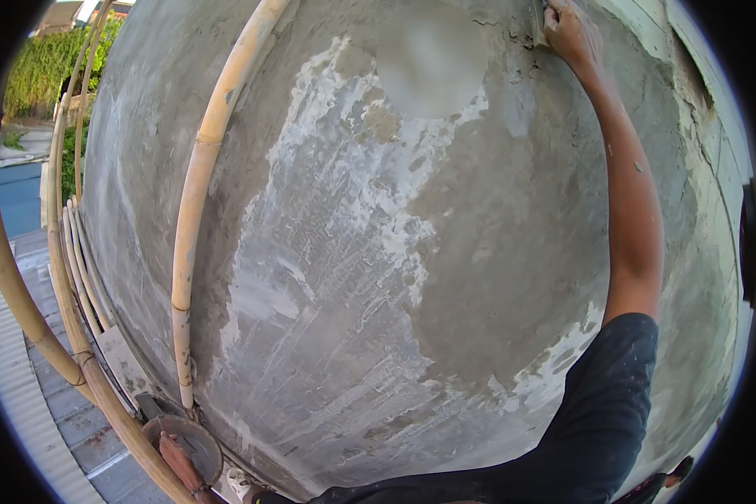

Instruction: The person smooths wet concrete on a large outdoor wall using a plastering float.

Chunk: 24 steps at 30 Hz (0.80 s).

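Observation:
My right hand [573, 35] is raised at the top of the view, its fingers closed round a trowel [538, 23] held against the grey plastered wall [512, 252]. Only a thin part of that trowel shows; the rest is cut off by the frame or hidden by the hand. Low on the left, my left hand [179, 462] lies over a round mortar bucket [212, 449], its wrist crossing the near rim. Its fingers are too small and dark to show whether they grip anything. Darker, wet-looking plaster covers the wall's right side, beside a paler, streaked patch [336, 252].
An upright bamboo pole [200, 181] stands close before the wall. More bamboo poles [63, 286] run along the left, above a corrugated roof [13, 370]. A shoe [238, 483] shows near the bucket. Cracked, pale wall edging [714, 160] lies at the right.

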Each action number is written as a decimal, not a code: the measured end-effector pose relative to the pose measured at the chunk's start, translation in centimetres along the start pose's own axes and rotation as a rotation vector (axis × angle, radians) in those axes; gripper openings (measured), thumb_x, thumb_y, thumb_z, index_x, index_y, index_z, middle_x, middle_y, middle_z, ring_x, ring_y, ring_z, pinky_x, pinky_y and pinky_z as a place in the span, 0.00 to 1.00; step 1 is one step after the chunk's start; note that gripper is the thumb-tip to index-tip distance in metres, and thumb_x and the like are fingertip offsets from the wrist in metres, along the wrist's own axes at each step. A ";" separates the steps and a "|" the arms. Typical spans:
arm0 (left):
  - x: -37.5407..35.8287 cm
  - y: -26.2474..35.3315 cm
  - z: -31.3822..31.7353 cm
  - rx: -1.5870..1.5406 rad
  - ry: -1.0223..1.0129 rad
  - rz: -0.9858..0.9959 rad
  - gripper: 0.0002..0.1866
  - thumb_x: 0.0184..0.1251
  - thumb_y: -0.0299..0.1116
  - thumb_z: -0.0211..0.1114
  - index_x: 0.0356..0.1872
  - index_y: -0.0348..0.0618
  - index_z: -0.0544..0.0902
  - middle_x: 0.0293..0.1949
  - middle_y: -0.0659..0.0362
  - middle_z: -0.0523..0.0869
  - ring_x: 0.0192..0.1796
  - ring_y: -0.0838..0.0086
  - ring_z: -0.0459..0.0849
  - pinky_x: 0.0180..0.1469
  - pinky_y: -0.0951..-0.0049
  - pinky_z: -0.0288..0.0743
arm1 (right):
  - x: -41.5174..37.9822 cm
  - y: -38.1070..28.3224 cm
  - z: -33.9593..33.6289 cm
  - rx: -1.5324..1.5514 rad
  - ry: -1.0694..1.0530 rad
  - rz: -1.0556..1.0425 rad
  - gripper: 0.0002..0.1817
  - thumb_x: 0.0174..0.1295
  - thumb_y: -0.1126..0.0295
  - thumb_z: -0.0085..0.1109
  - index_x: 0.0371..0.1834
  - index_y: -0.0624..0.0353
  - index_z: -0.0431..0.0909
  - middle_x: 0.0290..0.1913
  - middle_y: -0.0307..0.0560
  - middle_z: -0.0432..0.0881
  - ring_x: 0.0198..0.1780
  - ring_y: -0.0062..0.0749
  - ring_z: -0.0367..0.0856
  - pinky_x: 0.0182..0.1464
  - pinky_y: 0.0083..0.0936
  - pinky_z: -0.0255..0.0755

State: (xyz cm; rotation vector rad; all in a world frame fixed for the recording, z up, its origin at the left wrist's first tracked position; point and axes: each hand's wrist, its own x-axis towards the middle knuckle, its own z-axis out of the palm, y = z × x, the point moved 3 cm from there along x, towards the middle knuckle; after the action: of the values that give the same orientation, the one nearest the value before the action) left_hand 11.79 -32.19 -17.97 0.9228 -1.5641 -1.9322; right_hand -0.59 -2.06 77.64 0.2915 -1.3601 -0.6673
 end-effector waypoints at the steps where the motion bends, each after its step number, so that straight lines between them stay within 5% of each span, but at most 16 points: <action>1: 0.1 0.1 0.1 -0.001 0.000 0.001 0.25 0.81 0.47 0.44 0.51 0.30 0.75 0.43 0.51 0.78 0.46 0.64 0.75 0.53 0.68 0.67 | -1.5 -0.9 -0.4 0.004 -0.044 -0.098 0.21 0.64 0.63 0.50 0.60 0.36 0.80 0.55 0.57 0.80 0.44 0.58 0.84 0.46 0.47 0.79; 5: 0.7 0.3 0.9 0.017 -0.029 0.003 0.25 0.81 0.47 0.44 0.51 0.30 0.76 0.43 0.51 0.78 0.46 0.65 0.75 0.52 0.68 0.68 | -5.0 -3.7 -0.9 -0.019 -0.107 -0.077 0.20 0.64 0.63 0.49 0.58 0.40 0.81 0.50 0.56 0.82 0.46 0.56 0.82 0.49 0.45 0.77; 7: 0.9 0.2 1.8 0.035 -0.062 0.001 0.25 0.81 0.47 0.44 0.51 0.30 0.76 0.43 0.51 0.78 0.46 0.65 0.75 0.52 0.68 0.68 | -4.6 -4.9 -1.8 -0.036 0.018 -0.051 0.17 0.60 0.66 0.51 0.50 0.50 0.84 0.44 0.62 0.83 0.48 0.54 0.82 0.52 0.47 0.76; 12: 1.0 0.9 0.5 0.069 -0.095 0.011 0.25 0.80 0.47 0.45 0.51 0.30 0.76 0.42 0.52 0.78 0.45 0.65 0.75 0.52 0.68 0.68 | 1.2 -3.1 2.1 -0.036 0.024 -0.103 0.20 0.60 0.68 0.51 0.55 0.48 0.82 0.47 0.59 0.83 0.46 0.56 0.83 0.50 0.47 0.76; 15: 0.7 0.8 1.0 0.036 -0.118 0.008 0.25 0.80 0.47 0.45 0.50 0.30 0.76 0.42 0.52 0.78 0.45 0.66 0.75 0.52 0.69 0.68 | -0.8 -1.9 1.1 -0.092 -0.103 -0.074 0.21 0.60 0.67 0.50 0.56 0.48 0.82 0.48 0.58 0.83 0.47 0.56 0.82 0.51 0.47 0.76; 24: 0.8 2.5 0.1 0.012 -0.111 0.046 0.25 0.80 0.47 0.45 0.50 0.30 0.77 0.42 0.53 0.79 0.45 0.67 0.75 0.51 0.69 0.68 | -0.4 -1.7 1.5 -0.032 -0.034 -0.092 0.20 0.59 0.68 0.50 0.54 0.50 0.82 0.48 0.59 0.82 0.48 0.54 0.82 0.51 0.48 0.74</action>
State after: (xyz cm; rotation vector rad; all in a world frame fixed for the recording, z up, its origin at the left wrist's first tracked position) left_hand 11.12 -33.26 -15.65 0.7891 -1.6464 -1.9742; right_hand -2.55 -2.82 76.68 0.3198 -1.3730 -0.7732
